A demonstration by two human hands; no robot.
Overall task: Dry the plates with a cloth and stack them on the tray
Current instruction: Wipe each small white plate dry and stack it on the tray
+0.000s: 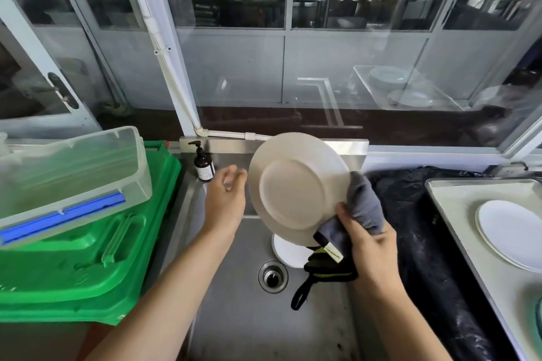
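While the right hand (370, 243) gripped the cloth (363, 202) against the tilted plate (296, 187) above the sink (234, 316), the left hand (225, 199) hovered released, just beside the rim; steadying that rim would aid wiping. Farther right, dried plates (510, 231) lay on the tray (457, 202).

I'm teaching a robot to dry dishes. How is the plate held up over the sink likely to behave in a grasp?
The plate looks rigid and glazed, so probably slippery, especially if wet; the right hand grips it through the grey cloth. It is held at one rim only, so it may pivot. Likely breakable if dropped into the steel sink.
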